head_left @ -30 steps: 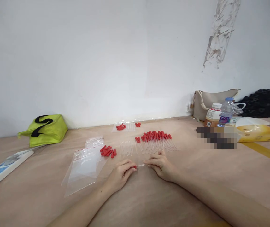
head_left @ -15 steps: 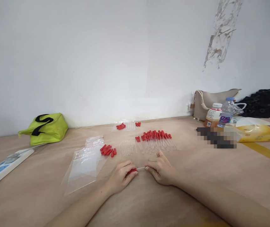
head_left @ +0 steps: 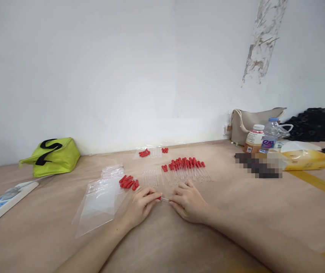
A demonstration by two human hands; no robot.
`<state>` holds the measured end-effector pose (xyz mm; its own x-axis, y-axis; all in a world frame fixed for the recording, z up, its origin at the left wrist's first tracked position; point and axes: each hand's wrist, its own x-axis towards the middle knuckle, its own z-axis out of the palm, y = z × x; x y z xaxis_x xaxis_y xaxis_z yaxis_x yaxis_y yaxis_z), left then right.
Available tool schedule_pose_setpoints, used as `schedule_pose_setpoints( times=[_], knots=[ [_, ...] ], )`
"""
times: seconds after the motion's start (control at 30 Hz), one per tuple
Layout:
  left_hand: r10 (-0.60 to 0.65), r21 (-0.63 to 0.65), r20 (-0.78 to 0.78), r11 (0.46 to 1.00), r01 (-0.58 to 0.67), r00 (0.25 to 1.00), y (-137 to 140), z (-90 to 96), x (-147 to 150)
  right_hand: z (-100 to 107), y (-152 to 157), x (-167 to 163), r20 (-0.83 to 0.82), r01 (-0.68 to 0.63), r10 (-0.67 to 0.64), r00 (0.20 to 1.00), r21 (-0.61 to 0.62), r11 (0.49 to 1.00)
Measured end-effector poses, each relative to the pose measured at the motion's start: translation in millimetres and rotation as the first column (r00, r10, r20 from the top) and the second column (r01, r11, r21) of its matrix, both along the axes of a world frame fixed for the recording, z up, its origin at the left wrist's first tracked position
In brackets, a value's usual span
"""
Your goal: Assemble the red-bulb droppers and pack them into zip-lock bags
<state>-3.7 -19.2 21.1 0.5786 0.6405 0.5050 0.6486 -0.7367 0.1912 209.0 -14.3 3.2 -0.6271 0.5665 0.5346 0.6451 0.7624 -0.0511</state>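
My left hand [head_left: 142, 204] pinches a red rubber bulb [head_left: 159, 198], most of it hidden by the fingers. From the bulb a thin clear glass dropper tube [head_left: 165, 199] runs across to my right hand [head_left: 188, 201], whose thumb and fingers are closed on its other end. Just beyond the hands lie several finished-looking droppers with red bulbs [head_left: 186, 165], side by side. To their left is a row of bare glass tubes [head_left: 150, 178]. Loose red bulbs [head_left: 128, 182] lie in a small heap beyond my left hand.
Clear plastic bags [head_left: 98, 206] lie at left, near a power strip [head_left: 5, 203] and a lime-green bag [head_left: 56, 157]. More red bulbs [head_left: 144, 152] and tubes rest on plastic by the wall. Bottles [head_left: 254, 139], a tissue pack [head_left: 305, 159] and a beige bag [head_left: 239, 131] stand at right.
Both hands have moved slightly away from me and to the left, still holding the dropper between them. Less of the red bulb and tube shows now. The view has shifted a little.
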Motion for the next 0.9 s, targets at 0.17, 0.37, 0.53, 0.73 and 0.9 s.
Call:
schedule_pose_setpoints(
  times=[0.17,0.37,0.53,0.73,0.9],
  knots=[
    [0.163,-0.192,0.082,0.971,-0.145,0.983,1.6,-9.0,-1.2,-1.5,13.0,16.4,-0.139,0.202,-0.235,0.962,-0.214,0.956],
    [0.087,-0.279,0.045,0.957,-0.072,0.995,8.4,-16.7,-0.9,2.3,42.8,26.8,-0.275,0.351,-0.555,0.786,-0.541,0.764],
    [0.073,-0.276,0.043,0.959,-0.059,0.996,8.5,-17.7,-1.9,19.3,60.1,1.4,-0.236,0.47,-0.592,0.771,-0.418,0.778],
    [0.066,-0.268,0.049,0.962,-0.05,0.997,7.8,-17.2,-1.9,11.7,83.5,-30.8,-0.066,0.606,-0.673,0.737,-0.376,0.701],
    [0.067,-0.261,0.034,0.964,-0.056,0.997,7.9,-16.9,-2.0,5.4,89.1,-33.9,0.01,0.639,-0.685,0.729,-0.37,0.674]
  ],
)
